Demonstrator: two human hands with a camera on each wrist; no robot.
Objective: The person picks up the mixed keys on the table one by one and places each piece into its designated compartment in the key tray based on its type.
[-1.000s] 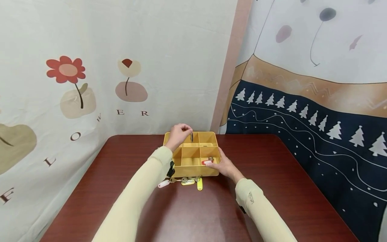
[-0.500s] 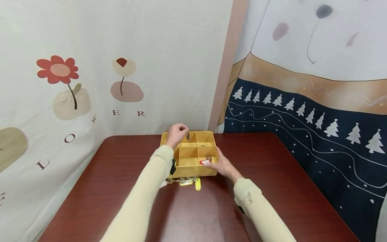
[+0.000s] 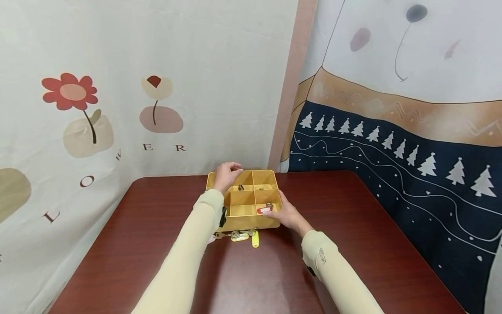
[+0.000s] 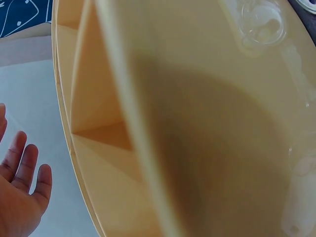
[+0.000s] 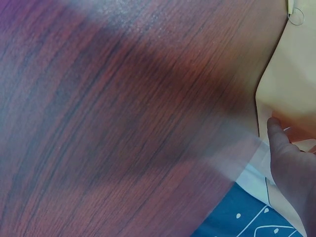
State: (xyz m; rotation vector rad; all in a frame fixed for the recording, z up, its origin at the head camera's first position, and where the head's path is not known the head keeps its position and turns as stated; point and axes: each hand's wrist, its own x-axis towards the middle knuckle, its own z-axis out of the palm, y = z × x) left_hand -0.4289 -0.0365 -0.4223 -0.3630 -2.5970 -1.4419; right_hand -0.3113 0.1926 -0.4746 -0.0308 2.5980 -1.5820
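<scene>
In the head view a yellow divided box [image 3: 243, 223] stands at the back of the table. My left hand [image 3: 226, 176] hovers over its back left part, holding nothing; in the left wrist view its fingers [image 4: 29, 160] are loosely spread. Below the fingertips, a small dark metallic piece, like a key ring [image 3: 240, 187], lies in a back compartment. My right hand [image 3: 289, 214] grips the box's front right corner, thumb over the front rim and fingers along the side. Beside that thumb, a red-and-white key tag [image 3: 264, 210] with keys lies in the front right compartment.
Along the box's front, keys with a yellow tag [image 3: 256, 239], another yellow-edged tag [image 3: 240, 237] and a partly hidden white tag [image 3: 212, 239] lie on the reddish-brown table [image 3: 251, 274]. A printed curtain [image 3: 211, 109] hangs right behind the table.
The dark piece pinched in my left fingers has been let go and now lies in the back compartment. My left fingers have parted. The right hand keeps its hold; the head view shifts slightly.
</scene>
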